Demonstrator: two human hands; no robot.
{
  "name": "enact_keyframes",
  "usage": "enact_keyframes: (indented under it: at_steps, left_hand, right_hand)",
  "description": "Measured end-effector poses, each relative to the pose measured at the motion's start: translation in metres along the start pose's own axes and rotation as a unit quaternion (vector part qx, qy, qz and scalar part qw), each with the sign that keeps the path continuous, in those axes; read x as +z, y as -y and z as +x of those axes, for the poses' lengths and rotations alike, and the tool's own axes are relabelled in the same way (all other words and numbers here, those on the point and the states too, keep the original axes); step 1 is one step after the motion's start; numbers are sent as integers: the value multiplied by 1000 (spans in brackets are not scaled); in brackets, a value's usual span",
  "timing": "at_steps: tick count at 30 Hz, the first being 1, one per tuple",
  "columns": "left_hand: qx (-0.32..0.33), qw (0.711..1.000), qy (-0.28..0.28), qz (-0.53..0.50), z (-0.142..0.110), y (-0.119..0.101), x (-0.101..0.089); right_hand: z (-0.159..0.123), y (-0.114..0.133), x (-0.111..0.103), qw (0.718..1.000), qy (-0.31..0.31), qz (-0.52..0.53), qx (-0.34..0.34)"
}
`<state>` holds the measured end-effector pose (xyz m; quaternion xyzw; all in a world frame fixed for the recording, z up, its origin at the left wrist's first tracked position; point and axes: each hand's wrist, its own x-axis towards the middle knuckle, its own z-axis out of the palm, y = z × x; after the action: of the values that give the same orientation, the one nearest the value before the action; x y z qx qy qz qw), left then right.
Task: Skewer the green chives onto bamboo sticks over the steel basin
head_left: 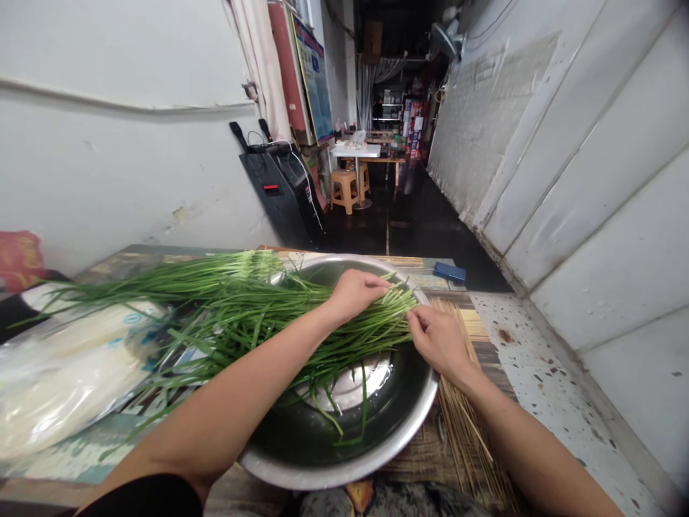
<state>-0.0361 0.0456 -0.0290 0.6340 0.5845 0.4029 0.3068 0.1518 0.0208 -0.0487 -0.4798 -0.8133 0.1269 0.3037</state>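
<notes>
A long bunch of green chives (231, 309) lies across a large steel basin (377, 445), the leafy tips reaching left over the table. My left hand (355, 291) rests on top of the bunch near its cut ends, fingers curled down over the stalks. My right hand (438, 337) is at the cut ends by the basin's right rim, fingers pinched closed on a few stalks. A few loose chive leaves lie in the wet bottom of the basin.
A pile of thin bamboo skewers (463, 431) lies right of the basin. A clear plastic bag (69, 373) sits at the left. A blue phone-like object (449, 272) lies at the table's far edge. A black machine (283, 190) and stools (344, 190) stand beyond.
</notes>
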Motion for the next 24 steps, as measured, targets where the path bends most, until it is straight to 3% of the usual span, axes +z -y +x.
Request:
enact_keyframes:
  at_steps: [12, 19, 24]
  left_hand:
    - [34, 998, 34, 34, -2, 0, 6]
    - [70, 988, 126, 55, 0, -9, -9]
    - [81, 982, 22, 171, 11, 6, -19]
  right_hand:
    - [1, 0, 0, 1000, -8, -14, -10]
    - [0, 1, -1, 1000, -13, -13, -10]
    - [0, 1, -1, 1000, -18, -11, -10]
